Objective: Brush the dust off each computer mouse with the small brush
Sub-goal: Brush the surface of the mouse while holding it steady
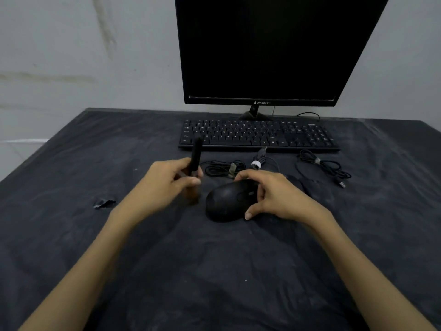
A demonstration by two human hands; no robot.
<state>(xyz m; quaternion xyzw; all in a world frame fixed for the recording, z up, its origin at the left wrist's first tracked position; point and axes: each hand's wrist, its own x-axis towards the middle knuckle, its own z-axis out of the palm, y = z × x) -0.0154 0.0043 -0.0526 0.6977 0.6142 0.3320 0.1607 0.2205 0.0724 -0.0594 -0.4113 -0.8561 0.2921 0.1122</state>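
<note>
A black computer mouse [228, 201] lies on the dark cloth in the middle of the table. My right hand [274, 194] grips its far right side, thumb at the near edge and fingers over the top. Left of the mouse, my left hand [167, 185] holds a small brush [195, 158], blurred by motion; its dark end points up and away, its brownish end points down below the fingers. The brush is apart from the mouse. A second dark mouse [310, 185] sits behind my right hand, mostly hidden.
A black keyboard [259, 136] and a dark monitor [269, 48] stand at the back. Bundled cables [224, 168] lie between keyboard and hands, another coiled cable [322, 166] to the right. A small dark scrap [103, 203] lies at the left on the cloth-covered table [214, 271].
</note>
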